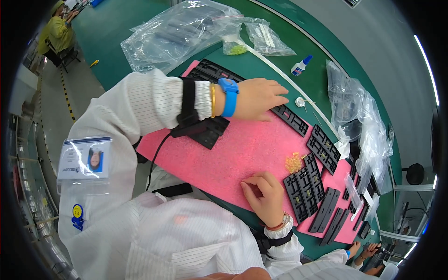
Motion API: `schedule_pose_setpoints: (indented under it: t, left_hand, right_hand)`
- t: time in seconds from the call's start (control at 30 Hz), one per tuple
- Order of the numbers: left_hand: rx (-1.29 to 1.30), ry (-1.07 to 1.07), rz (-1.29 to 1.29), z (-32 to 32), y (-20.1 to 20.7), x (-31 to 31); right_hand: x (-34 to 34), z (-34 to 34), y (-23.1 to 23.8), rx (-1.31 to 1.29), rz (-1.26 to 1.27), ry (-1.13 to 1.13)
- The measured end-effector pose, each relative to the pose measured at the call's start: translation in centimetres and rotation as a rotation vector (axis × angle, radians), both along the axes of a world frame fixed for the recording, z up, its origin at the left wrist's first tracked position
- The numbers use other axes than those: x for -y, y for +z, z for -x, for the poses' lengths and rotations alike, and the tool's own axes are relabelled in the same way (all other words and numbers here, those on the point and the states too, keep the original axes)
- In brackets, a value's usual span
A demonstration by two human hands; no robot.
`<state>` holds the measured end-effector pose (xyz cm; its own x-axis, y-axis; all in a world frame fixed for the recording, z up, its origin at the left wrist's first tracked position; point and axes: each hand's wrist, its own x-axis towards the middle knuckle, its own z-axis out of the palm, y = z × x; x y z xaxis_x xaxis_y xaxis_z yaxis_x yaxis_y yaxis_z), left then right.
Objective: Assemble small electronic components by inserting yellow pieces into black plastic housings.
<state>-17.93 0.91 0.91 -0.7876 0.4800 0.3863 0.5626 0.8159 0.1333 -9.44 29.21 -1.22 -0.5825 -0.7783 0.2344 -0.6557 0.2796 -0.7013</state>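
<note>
My left hand [260, 99] reaches across the pink foam sheet [210, 163], fingers stretched out and slightly apart. It is over or beside a row of black slotted plastic strips [290, 120]; whether it touches them I cannot tell. My right hand [267, 198] hovers near the foam's front edge, thumb and forefinger curled into a ring. Anything between those fingertips is too small or hidden to make out. A little pile of amber-yellow small parts [293, 163] sits to the right of that hand, beside black plastic strips [304, 189] with tiny yellowish pieces in their slots.
Clear plastic bags [182, 35] lie at the back, more plastic wrap [354, 112] at the right. A blue-capped glue bottle [301, 65] and a small round white container [299, 101] stand on the green table [275, 77]. Another person's hands [368, 252] show at lower right.
</note>
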Motion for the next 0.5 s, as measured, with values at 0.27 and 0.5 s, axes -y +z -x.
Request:
schedule_pose_setpoints:
  t: [0.27,0.5]
  left_hand:
    - [0.035,-0.014,0.112,1.4,-3.6,-0.1]
    - [0.162,-0.035,0.044,1.7,-2.5,-0.3]
  right_hand:
    - [0.0,0.1,0.0,-0.005,0.007,-0.007]
    - [-0.1,0.2,-0.1,0.000,-0.017,-0.011]
